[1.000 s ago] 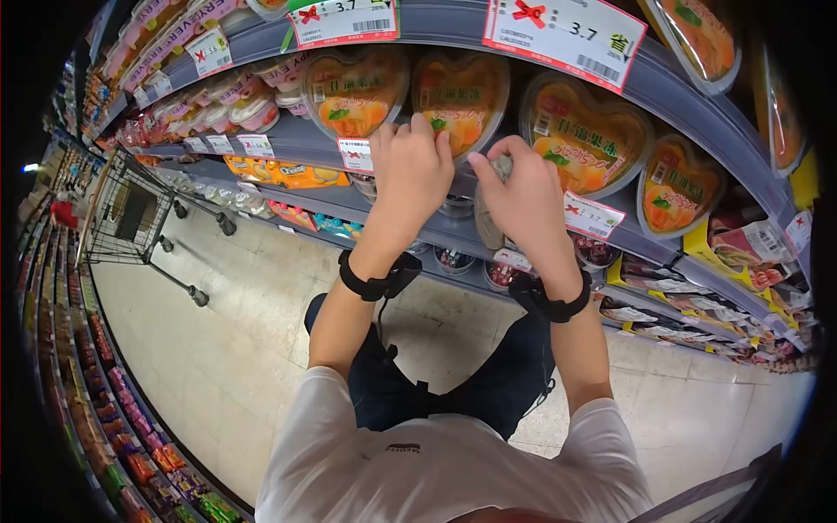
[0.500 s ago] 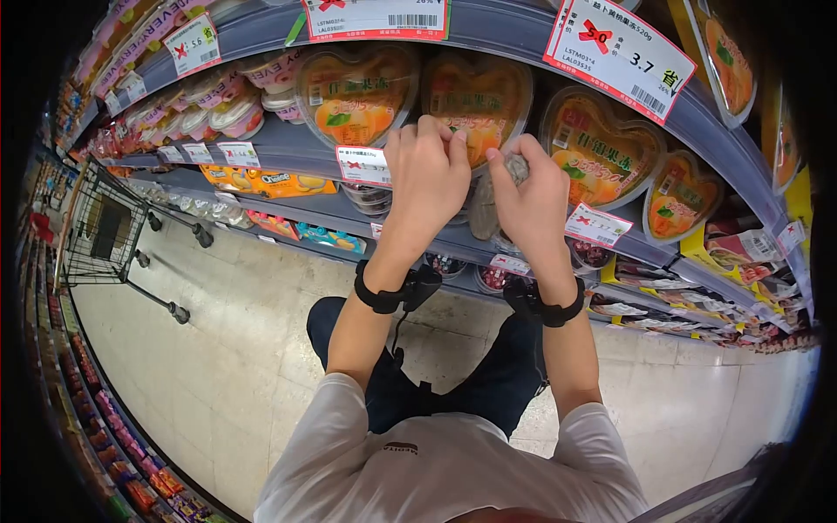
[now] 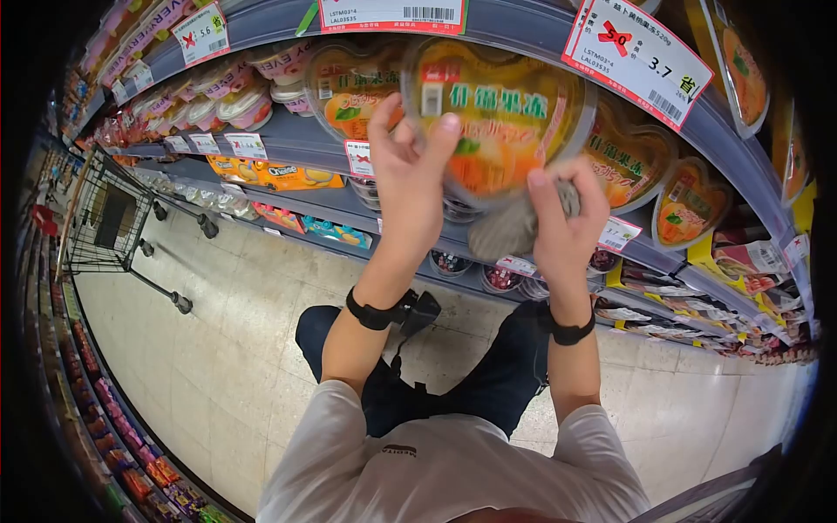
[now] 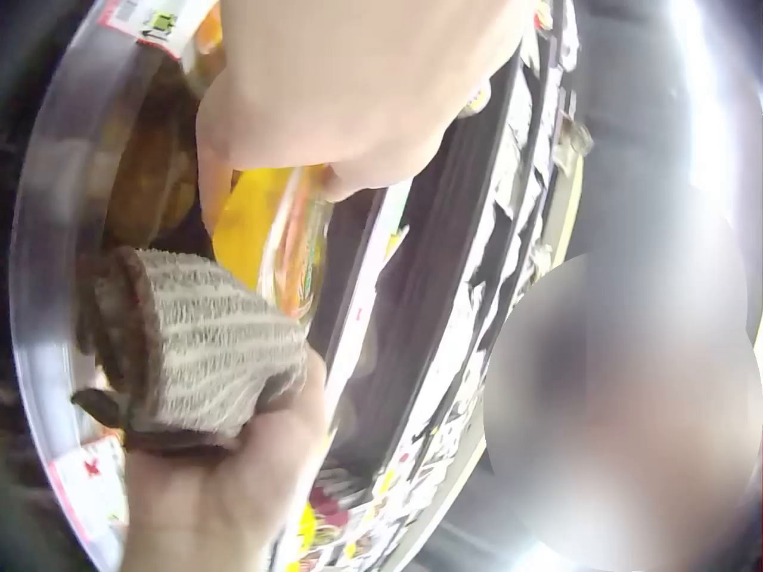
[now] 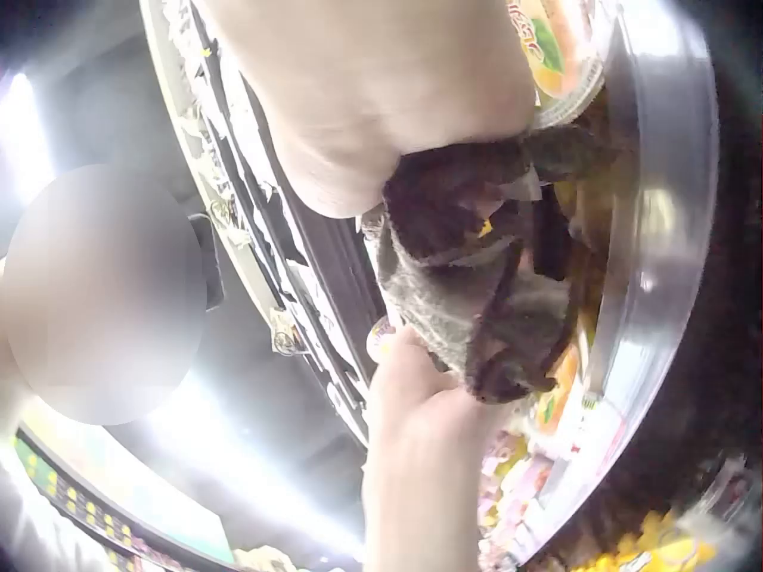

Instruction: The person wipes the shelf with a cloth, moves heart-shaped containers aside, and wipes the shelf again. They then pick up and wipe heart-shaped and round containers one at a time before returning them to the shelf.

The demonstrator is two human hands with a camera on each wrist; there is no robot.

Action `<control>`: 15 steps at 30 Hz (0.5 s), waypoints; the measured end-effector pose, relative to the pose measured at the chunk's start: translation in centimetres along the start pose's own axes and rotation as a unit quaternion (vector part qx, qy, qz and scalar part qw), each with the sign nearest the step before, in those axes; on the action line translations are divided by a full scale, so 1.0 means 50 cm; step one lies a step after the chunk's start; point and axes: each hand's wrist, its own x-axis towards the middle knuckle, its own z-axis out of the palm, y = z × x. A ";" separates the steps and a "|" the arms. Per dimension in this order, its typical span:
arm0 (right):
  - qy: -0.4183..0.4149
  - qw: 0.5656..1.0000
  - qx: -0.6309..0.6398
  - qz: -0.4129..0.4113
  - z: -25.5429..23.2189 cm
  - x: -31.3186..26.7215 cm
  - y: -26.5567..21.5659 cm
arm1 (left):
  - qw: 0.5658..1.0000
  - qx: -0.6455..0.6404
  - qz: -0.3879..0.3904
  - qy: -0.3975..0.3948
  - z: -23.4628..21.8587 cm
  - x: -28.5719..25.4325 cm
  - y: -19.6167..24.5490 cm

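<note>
A heart-shaped jelly tub [image 3: 501, 113] is tilted in front of the shelf, between the two hands. The left hand [image 3: 408, 187] grips its left edge, thumb over the front; the other fingers curl beside the rim. In the right hand [image 3: 571, 222] is a bunched grey cloth [image 3: 504, 231], pinched against the tub's lower right edge. The left wrist view shows the left hand [image 4: 358, 89] above the striped cloth [image 4: 215, 346] and the tub's yellow-orange side [image 4: 298, 256]. The right wrist view has the right hand [image 5: 382, 95] over the dark, crumpled cloth [image 5: 435, 304].
More heart-shaped tubs stand on the shelf, one at the left [image 3: 349, 91] and others at the right [image 3: 689, 205]. Price tags line the shelf edge [image 3: 514, 44]. Lower shelves hold small round tubs [image 3: 449, 263]. A wire cart [image 3: 109, 218] is on the floor at the left.
The tub has come forward off the shelf, up towards the head camera, in both hands. The left hand's thumb has moved onto its front; the right hand, with the cloth, has shifted right and down.
</note>
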 end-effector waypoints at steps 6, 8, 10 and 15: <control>-0.175 0.984 0.043 -0.002 -0.008 -0.094 -0.015 | 0.939 -0.218 -0.232 -0.135 -0.144 -0.055 0.009; -0.277 0.961 0.022 0.018 -0.023 -0.070 -0.035 | 0.935 -0.227 -0.231 -0.144 -0.217 -0.059 -0.008; -0.347 0.937 -0.010 0.049 -0.037 -0.060 -0.054 | 0.907 -0.271 -0.276 -0.168 -0.295 -0.062 -0.020; -0.157 0.987 -0.020 0.016 -0.073 0.012 -0.124 | 0.918 -0.206 -0.309 -0.138 -0.413 -0.093 -0.049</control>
